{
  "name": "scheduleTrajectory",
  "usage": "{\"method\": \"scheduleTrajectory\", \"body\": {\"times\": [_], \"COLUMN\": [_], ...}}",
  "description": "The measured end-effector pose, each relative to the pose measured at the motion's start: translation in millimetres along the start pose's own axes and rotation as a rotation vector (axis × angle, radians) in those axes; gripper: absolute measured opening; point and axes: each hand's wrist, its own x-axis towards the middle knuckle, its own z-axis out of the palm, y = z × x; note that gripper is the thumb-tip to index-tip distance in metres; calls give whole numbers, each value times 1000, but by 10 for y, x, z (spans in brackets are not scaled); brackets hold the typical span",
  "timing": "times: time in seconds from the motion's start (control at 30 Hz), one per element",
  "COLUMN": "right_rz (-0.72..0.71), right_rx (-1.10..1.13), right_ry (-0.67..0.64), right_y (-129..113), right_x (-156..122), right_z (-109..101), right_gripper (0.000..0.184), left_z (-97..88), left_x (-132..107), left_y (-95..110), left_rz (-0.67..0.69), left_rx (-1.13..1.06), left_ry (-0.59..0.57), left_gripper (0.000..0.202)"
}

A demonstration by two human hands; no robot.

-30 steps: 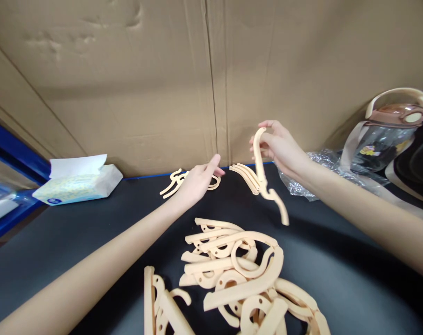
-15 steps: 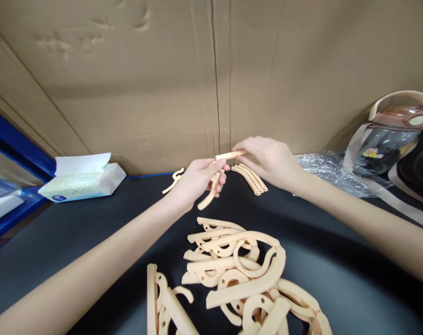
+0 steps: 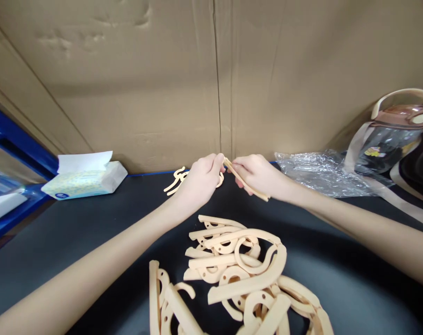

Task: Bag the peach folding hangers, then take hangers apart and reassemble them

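Near the back of the table, my left hand [image 3: 201,179] is closed, its thumb and fingers at the upper end of a thin beige curved folding-hanger arm [image 3: 250,184]. My right hand [image 3: 258,173] is closed around the same arm, which slants down to the right. A small curved beige part [image 3: 220,179] shows just beyond my left fingers; I cannot tell whether it is held. Beige hook-shaped hanger parts [image 3: 175,182] lie on the table behind my left wrist. In front of both hands spreads a pile of beige folding hangers [image 3: 248,281].
A tissue pack [image 3: 89,181] rests at the left beside a blue metal frame [image 3: 26,153]. Crumpled clear plastic [image 3: 312,172] and a strapped drinking bottle [image 3: 389,139] are at the right. Cardboard [image 3: 155,93] walls off the back of the black table [image 3: 103,228].
My right hand has moved down and slightly left, and the hanger arm in it now slants downward. More hook-shaped parts show behind my left wrist. The stack of arms by my right hand no longer shows.
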Motion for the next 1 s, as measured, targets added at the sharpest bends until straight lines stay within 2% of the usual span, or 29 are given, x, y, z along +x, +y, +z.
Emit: {"method": "scheduleTrajectory", "body": {"times": [0.07, 0.2, 0.27, 0.37, 0.5, 0.6, 0.67, 0.8, 0.83, 0.87, 0.93, 1.0], "right_rz": [37, 60, 46, -46, -187, -227, -232, -231, -233, -235, -242, -251], "right_rx": [64, 85, 64, -78, -428, -615, -679, -697, -688, -679, -660, -642], "right_ry": [34, 214, 276, 293, 249, 156, 100, 25, 12, 2, -18, -37], "right_y": [172, 547, 654, 694, 704, 786, 857, 935, 936, 933, 921, 918], "right_x": [82, 190, 177, 81, -99, -227, -299, -404, -422, -436, -454, -457], "right_z": [-78, -269, -336, -382, -375, -344, -314, -237, -219, -202, -176, -163], "right_gripper": [34, 20, 15, 17, 15, 21, 24, 22, 22, 21, 22, 25], "left_z": [-72, -433, -635, -852, -944, -875, -769, -535, -499, -477, -470, -489], "left_x": [4, 107, 214, 391, 517, 439, 285, -190, -311, -421, -590, -689], "left_y": [13, 25, -56, -288, -553, -564, -488, -274, -231, -198, -163, -167], "left_rz": [35, 14, -8, -30, -42, 39, 107, 183, 173, 154, 132, 106], "left_rx": [52, 176, 273, 457, 683, 771, 784, 749, 746, 762, 819, 867], "left_ry": [41, 141, 193, 238, 257, 288, 215, -157, -282, -354, -466, -511], "left_gripper": [30, 25, 25, 24, 22, 19, 27, 40, 47, 51, 49, 43]}}
